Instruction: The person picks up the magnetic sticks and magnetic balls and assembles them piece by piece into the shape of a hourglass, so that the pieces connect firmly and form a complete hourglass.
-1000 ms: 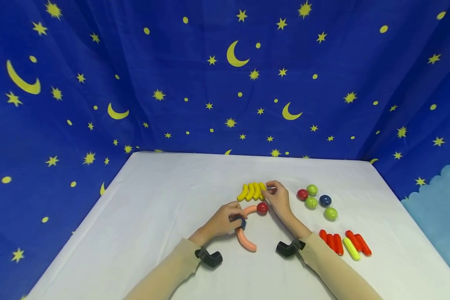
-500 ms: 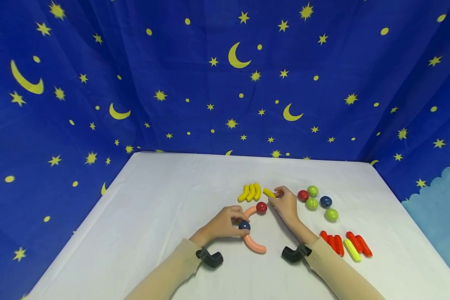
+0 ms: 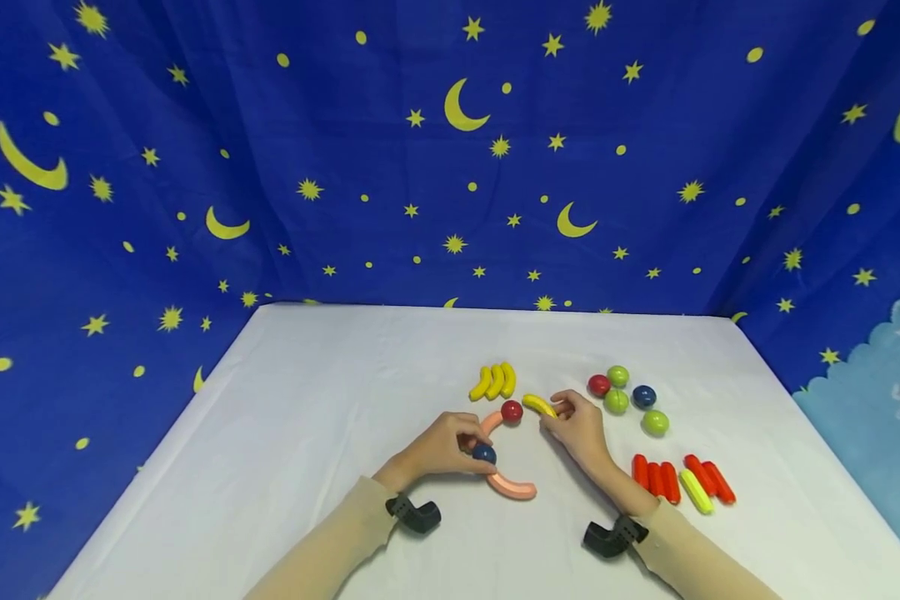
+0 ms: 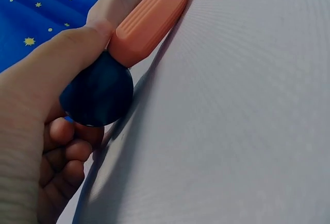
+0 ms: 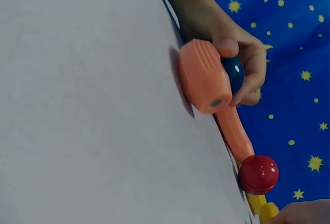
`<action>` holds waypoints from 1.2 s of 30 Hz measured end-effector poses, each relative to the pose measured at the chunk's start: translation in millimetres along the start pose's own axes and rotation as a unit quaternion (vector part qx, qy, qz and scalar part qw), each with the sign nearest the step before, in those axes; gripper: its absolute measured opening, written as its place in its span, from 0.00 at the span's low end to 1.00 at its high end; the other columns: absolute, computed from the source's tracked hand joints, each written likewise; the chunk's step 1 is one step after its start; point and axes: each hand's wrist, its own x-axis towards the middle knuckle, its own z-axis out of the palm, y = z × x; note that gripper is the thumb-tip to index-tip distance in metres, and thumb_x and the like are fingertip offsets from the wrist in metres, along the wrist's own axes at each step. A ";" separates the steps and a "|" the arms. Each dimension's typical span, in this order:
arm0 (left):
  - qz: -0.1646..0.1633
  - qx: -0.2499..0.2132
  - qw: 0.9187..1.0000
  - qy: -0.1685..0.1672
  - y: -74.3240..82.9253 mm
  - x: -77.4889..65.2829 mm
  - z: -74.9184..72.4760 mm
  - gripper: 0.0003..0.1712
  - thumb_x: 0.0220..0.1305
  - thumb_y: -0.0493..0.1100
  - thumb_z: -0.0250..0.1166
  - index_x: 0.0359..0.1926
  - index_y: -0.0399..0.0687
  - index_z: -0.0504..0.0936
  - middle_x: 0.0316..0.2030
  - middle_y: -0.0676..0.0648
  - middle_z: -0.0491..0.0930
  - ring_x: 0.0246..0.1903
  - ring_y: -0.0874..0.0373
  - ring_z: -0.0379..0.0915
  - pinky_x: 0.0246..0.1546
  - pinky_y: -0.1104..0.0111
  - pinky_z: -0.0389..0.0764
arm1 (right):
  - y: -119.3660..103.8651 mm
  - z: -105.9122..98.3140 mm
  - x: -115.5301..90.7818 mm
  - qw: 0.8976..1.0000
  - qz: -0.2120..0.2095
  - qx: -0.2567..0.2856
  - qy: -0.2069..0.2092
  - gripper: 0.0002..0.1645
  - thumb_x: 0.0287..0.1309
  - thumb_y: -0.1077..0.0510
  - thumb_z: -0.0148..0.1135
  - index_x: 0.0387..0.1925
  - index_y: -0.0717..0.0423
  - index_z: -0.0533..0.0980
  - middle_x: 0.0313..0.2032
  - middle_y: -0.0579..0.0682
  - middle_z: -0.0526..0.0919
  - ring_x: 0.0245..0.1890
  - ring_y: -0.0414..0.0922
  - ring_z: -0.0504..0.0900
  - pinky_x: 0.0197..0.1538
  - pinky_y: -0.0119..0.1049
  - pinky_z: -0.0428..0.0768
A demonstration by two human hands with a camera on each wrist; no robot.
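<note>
The yellow curved rod (image 3: 538, 405), pinched by the right hand (image 3: 581, 433), has shifted down from the upper-centre yellow trio (image 3: 496, 381) to just right of the red ball (image 3: 512, 412). At lower centre, the left hand (image 3: 442, 446) pinches the blue ball (image 3: 483, 452), touching the lower pink curved rod (image 3: 512, 487).

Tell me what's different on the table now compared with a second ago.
The right hand has pulled one yellow piece away from the other three, rightward and closer in, near the red ball. The near peach piece has swung, its free end going right. The left hand still grips the blue ball; the green balls and red sticks lie as before.
</note>
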 end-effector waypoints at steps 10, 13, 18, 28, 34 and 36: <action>0.031 0.017 0.999 0.015 -4.4 0.1 1.5 0.14 0.46 0.51 0.76 0.32 0.51 0.84 0.22 0.56 0.71 0.25 0.71 0.61 0.26 0.82 0.65 | -4.8 -3.1 -7.8 1.000 -0.001 0.010 -0.010 0.16 0.42 0.68 0.70 0.38 0.67 0.80 0.28 0.60 0.86 0.24 0.34 0.76 0.29 0.22 0.75; 0.038 0.021 0.999 0.018 -3.4 0.0 1.0 0.15 0.45 0.51 0.76 0.31 0.51 0.84 0.22 0.56 0.71 0.24 0.71 0.61 0.26 0.82 0.64 | -5.3 -3.7 -9.1 1.000 -0.010 -0.001 -0.010 0.17 0.41 0.68 0.70 0.39 0.67 0.81 0.28 0.59 0.86 0.24 0.32 0.75 0.28 0.23 0.75; 0.049 0.007 0.999 0.019 -2.3 0.0 0.7 0.12 0.46 0.49 0.76 0.29 0.50 0.84 0.20 0.55 0.72 0.23 0.72 0.61 0.25 0.82 0.64 | -4.6 -4.0 -9.5 0.999 -0.030 -0.009 -0.021 0.17 0.43 0.66 0.70 0.39 0.66 0.81 0.29 0.58 0.86 0.26 0.33 0.75 0.31 0.23 0.75; -0.033 -0.033 0.987 0.152 -3.6 2.1 3.2 0.07 0.57 0.42 0.68 0.35 0.44 0.85 0.26 0.48 0.80 0.26 0.65 0.71 0.28 0.75 0.75 | -0.6 4.2 -15.0 0.988 -0.131 0.060 -0.062 0.18 0.41 0.69 0.70 0.39 0.67 0.78 0.32 0.55 0.83 0.29 0.34 0.78 0.32 0.23 0.79; -0.048 0.030 0.992 0.116 -5.9 3.8 2.7 0.23 0.53 0.43 0.71 0.52 0.45 0.81 0.48 0.48 0.78 0.51 0.54 0.75 0.54 0.62 0.77 | -3.1 6.0 -15.3 0.985 -0.120 0.050 -0.112 0.20 0.43 0.69 0.70 0.43 0.65 0.79 0.35 0.56 0.85 0.33 0.42 0.82 0.36 0.27 0.81; -0.058 0.020 0.993 0.099 -5.6 3.6 2.6 0.23 0.54 0.41 0.70 0.53 0.45 0.80 0.50 0.48 0.78 0.53 0.54 0.75 0.55 0.62 0.77 | -4.1 5.1 -14.0 0.986 -0.101 0.041 -0.123 0.19 0.46 0.69 0.69 0.44 0.65 0.79 0.36 0.56 0.85 0.34 0.41 0.82 0.38 0.28 0.81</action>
